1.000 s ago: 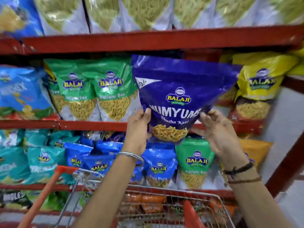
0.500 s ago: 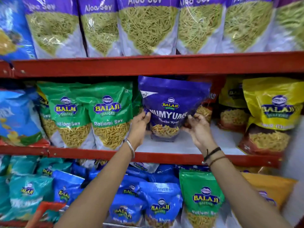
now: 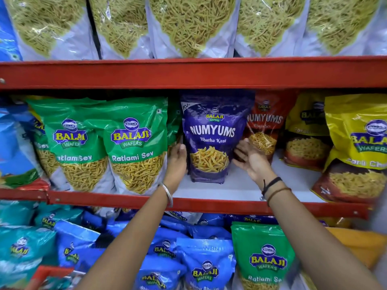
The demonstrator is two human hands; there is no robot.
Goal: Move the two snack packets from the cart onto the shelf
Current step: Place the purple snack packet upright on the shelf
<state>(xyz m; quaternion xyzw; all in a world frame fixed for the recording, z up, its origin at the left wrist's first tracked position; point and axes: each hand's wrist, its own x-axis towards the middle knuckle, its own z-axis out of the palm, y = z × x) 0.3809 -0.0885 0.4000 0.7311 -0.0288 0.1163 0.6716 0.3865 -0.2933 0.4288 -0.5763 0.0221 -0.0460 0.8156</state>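
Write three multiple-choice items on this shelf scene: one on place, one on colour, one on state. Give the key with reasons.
1. Where does the purple Numyums packet stand?
A. on the middle shelf
B. on the top shelf
C. in the cart

2. What colour is the packet directly to its left, labelled Ratlami Sev?
A. yellow
B. green
C. red

3. How is the right hand?
A. closed around the packet
B. open beside the packet
C. out of view

Key: A, its base rests on the white shelf board; B, green top above the sev; B, fingers spread, palm showing, while the left hand touches the packet's other edge.
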